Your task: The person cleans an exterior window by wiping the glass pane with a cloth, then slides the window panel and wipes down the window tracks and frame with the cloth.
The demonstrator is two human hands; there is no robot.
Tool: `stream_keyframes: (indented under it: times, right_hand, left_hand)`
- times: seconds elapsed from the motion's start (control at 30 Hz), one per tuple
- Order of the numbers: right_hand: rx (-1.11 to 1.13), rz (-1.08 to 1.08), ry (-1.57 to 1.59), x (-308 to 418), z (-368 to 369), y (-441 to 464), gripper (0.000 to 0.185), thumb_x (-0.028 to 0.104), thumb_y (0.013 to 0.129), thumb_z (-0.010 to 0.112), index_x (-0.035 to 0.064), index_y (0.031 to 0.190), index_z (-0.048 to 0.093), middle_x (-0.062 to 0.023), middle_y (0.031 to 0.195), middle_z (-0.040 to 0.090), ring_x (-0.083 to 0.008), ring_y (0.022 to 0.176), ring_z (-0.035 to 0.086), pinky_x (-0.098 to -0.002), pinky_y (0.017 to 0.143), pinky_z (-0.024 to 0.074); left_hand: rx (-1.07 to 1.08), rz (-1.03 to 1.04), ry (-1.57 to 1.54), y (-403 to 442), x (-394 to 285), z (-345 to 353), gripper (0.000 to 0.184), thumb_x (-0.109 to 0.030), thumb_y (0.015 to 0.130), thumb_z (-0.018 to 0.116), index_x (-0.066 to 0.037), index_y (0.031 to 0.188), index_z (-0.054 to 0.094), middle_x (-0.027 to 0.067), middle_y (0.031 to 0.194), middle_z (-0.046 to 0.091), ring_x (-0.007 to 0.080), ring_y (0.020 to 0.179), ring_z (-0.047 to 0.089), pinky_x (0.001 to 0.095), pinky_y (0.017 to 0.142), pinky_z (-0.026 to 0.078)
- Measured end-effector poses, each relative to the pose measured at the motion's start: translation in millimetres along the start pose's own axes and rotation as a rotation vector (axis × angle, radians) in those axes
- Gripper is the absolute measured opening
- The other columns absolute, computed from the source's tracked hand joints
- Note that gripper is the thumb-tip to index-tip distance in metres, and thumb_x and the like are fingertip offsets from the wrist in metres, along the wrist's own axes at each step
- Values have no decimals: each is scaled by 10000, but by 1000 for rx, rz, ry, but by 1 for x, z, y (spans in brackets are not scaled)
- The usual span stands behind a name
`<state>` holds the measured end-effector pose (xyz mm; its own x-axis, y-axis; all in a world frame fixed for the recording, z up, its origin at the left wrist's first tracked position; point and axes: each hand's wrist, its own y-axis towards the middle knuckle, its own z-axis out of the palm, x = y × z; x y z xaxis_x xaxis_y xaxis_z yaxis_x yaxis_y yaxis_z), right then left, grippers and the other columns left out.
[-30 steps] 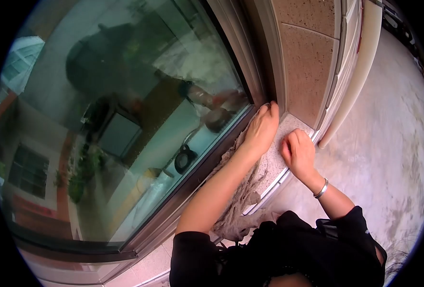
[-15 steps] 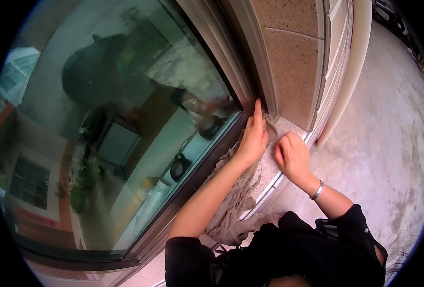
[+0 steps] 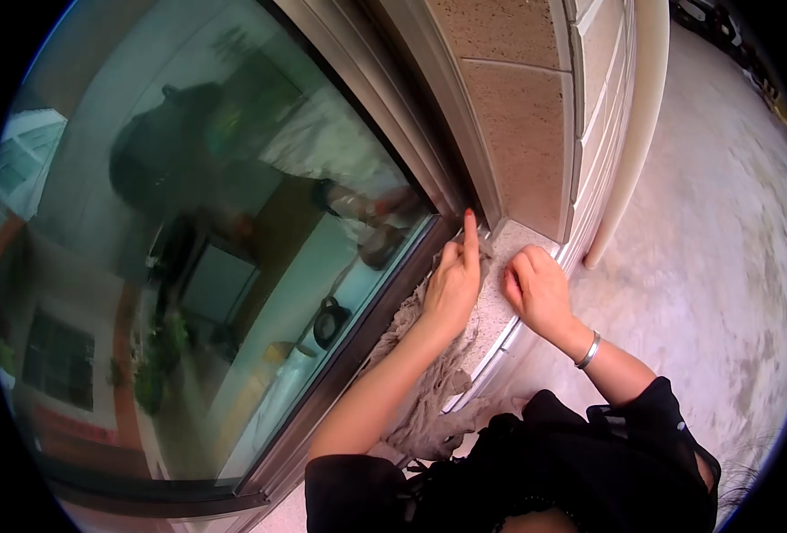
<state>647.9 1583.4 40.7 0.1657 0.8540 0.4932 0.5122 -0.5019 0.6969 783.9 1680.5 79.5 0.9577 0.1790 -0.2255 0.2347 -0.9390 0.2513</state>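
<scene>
A crumpled grey-brown cloth (image 3: 433, 382) lies along the sill beside the window frame (image 3: 358, 351). My left hand (image 3: 457, 280) is over the upper end of this cloth at the frame's corner, index finger stretched out against the frame and the other fingers bent onto the cloth. To its right, my right hand (image 3: 534, 284) is curled above the speckled stone sill (image 3: 491, 324), its fingers folded inward; whatever it may hold is hidden. A silver bracelet (image 3: 589, 350) circles the right wrist.
The large window pane (image 3: 233, 195) fills the left side, with reflections and a black round object (image 3: 329, 322) behind it. Stone wall tiles (image 3: 522, 133) rise beyond the sill. A pale pipe (image 3: 629, 151) runs down the wall, and concrete ground (image 3: 695, 266) spreads to the right.
My left hand has shifted from the frame's corner back toward me, and its index finger has straightened out. The cloth's upper end now shows near the corner. My right hand stays curled.
</scene>
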Motion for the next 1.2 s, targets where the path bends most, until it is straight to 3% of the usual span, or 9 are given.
stream_keyframes:
  times: [0.13, 0.23, 0.33, 0.47, 0.63, 0.87, 0.93, 1.03, 1.2]
  right_hand:
    - [-28, -1, -41, 3, 3, 0, 158, 86, 693, 640, 41, 772, 511, -127, 792, 481, -305, 764, 513, -399, 667, 438]
    - [-26, 4, -36, 3, 5, -1, 159, 91, 692, 639, 42, 772, 511, -125, 797, 481, -306, 762, 504, -398, 669, 428]
    - [-41, -9, -13, 1, 6, 0, 160, 92, 692, 638, 39, 775, 513, -125, 796, 476, -307, 757, 495, -400, 668, 422]
    - [-59, -25, -9, 0, 5, -2, 166, 91, 689, 640, 34, 781, 513, -126, 793, 466, -308, 753, 487, -400, 671, 419]
    - [-29, -19, -1, 0, 3, -2, 166, 85, 691, 636, 34, 782, 507, -127, 797, 466, -311, 757, 487, -401, 675, 417]
    - [-26, -15, -14, 0, 7, -1, 162, 80, 692, 634, 37, 774, 501, -131, 794, 466, -309, 760, 492, -399, 671, 411]
    - [-14, -26, -10, 0, 7, -2, 156, 72, 692, 632, 39, 779, 506, -128, 797, 471, -308, 764, 495, -396, 669, 411]
    - [-12, -26, -18, -1, 8, -1, 142, 61, 697, 620, 38, 792, 517, -123, 802, 484, -307, 769, 501, -391, 664, 413]
    - [22, -49, -55, 3, 7, 0, 126, 55, 713, 609, 35, 796, 516, -123, 804, 485, -309, 772, 498, -389, 662, 406]
  left_hand:
    - [124, -18, 44, -32, 6, -24, 721, 43, 792, 508, 16, 1447, 207, 221, 1000, 540, 330, 915, 581, 370, 779, 492]
    - [-160, 322, -16, -14, -7, -28, 644, 36, 783, 517, 43, 1393, 309, 182, 1150, 555, 324, 1091, 536, 356, 824, 498]
    - [-37, 282, 14, 22, -26, -6, 566, 22, 808, 492, 33, 1361, 369, 215, 1250, 512, 341, 1140, 516, 376, 869, 492]
    - [-120, 302, 213, 27, -13, 29, 468, -44, 832, 483, 28, 1291, 429, 196, 1252, 499, 353, 1165, 491, 383, 878, 491]
    - [74, 356, 157, 3, -10, -6, 306, -41, 805, 510, 35, 1102, 514, 148, 1096, 542, 336, 1060, 529, 373, 824, 492]
    - [-271, 199, -20, 2, -10, -8, 292, 51, 747, 535, 37, 1038, 537, 172, 1146, 550, 335, 1025, 512, 376, 809, 483]
    - [-215, 197, 173, 8, -4, 3, 303, -23, 740, 587, 25, 1035, 535, 162, 1257, 527, 322, 1088, 466, 401, 855, 428]
    - [-176, 255, 172, 9, 5, 5, 335, -56, 718, 625, -19, 1042, 546, 114, 1325, 499, 307, 1098, 457, 383, 876, 368]
    - [-24, 307, 141, 19, 13, 0, 322, -113, 749, 617, -82, 1063, 557, 73, 1326, 508, 265, 1142, 447, 349, 849, 353]
